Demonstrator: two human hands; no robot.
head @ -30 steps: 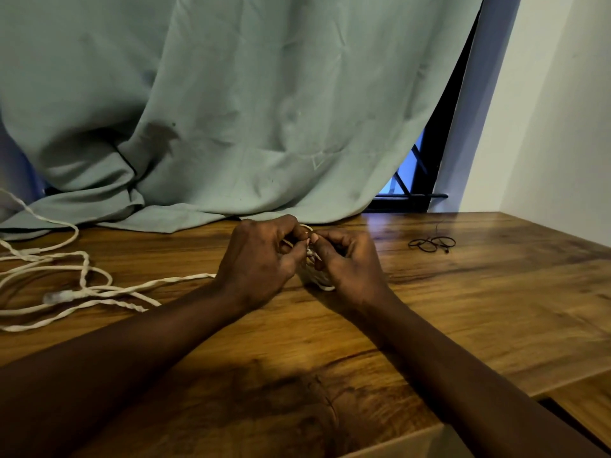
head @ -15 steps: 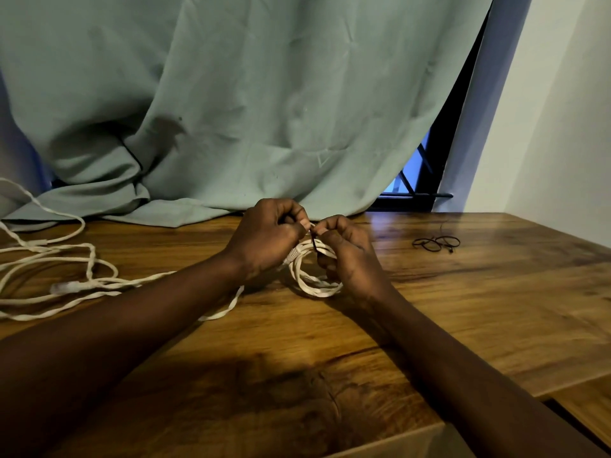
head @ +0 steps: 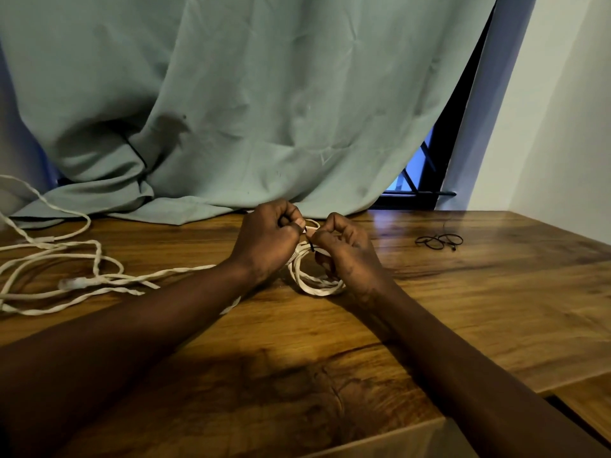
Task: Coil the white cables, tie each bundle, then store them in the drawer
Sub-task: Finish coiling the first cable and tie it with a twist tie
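Observation:
A small coil of white cable [head: 317,285] stands on the wooden table [head: 463,309] between my hands. A thin black tie [head: 310,241] wraps its top. My left hand [head: 264,242] pinches one end of the tie with curled fingers. My right hand [head: 344,249] pinches the other end and also steadies the coil, hiding its right side. A loose white cable [head: 66,269] sprawls over the table's left part, with one strand running under my left forearm.
A few spare black ties [head: 438,241] lie on the table at the right. A pale green curtain [head: 231,110] hangs behind and rests on the table's back edge. A white wall stands at the right. The table's front edge shows at the bottom right.
My hands have drawn slightly apart and risen off the coil's lower part, so the white coil and the black tie on top show. The loose strand has slid under my left forearm.

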